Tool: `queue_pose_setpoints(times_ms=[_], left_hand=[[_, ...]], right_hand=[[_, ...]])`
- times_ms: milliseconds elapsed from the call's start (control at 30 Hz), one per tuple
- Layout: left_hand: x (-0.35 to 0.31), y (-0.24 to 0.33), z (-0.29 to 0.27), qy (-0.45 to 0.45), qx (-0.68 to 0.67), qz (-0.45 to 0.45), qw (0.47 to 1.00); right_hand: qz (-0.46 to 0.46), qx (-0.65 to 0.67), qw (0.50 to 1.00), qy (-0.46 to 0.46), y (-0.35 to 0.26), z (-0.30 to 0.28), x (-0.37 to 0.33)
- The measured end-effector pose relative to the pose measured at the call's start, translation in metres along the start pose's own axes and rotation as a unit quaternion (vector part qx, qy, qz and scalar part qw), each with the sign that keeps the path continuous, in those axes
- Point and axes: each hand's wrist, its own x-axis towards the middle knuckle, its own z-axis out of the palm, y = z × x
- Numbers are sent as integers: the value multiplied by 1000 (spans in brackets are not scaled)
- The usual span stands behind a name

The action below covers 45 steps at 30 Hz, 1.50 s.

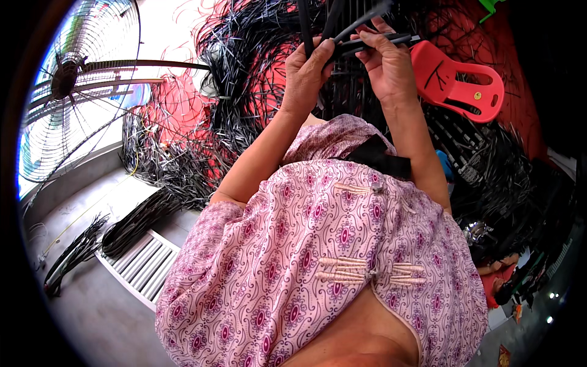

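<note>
Near the top middle, my left hand [304, 78] is closed on flat black strips [350, 32], thumb pressed against its fingers. Just right of it, my right hand [391, 66] pinches the ends of black strips between thumb and fingers, palm partly turned up. One grey-black strip slants up between the hands, its upper end blurred. More black strips rise past my left fingers toward the top edge. Behind and below the hands lies dark strip work [345, 95], partly hidden by my wrists. A black cloth piece [379, 158] rests across my lap.
A red plastic chair [433, 76] lies right of my right hand. Tangled black strips [244, 67] cover the red ground sheet [183, 101]. At left are a large fan [64, 79], a strip bundle [143, 220] and a white slatted piece [143, 269]. Another person [502, 287] is at lower right.
</note>
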Motion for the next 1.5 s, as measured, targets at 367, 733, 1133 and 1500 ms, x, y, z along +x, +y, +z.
queue_pose_setpoints(times_ms=[367, 733, 1133, 1500], left_hand=[[16, -9, -3, -26, 51, 52, 997], [20, -11, 4, -58, 105, 105, 987], [17, -5, 6, -109, 145, 52, 982], [16, 0, 3, -137, 132, -51, 980]], right_hand=[[-564, -413, 697, 160, -47, 32, 5], [-512, -702, 495, -20, -45, 13, 7], [-376, -646, 660, -74, -43, 1, 13], [-266, -553, 778, 137, -57, -35, 32]])
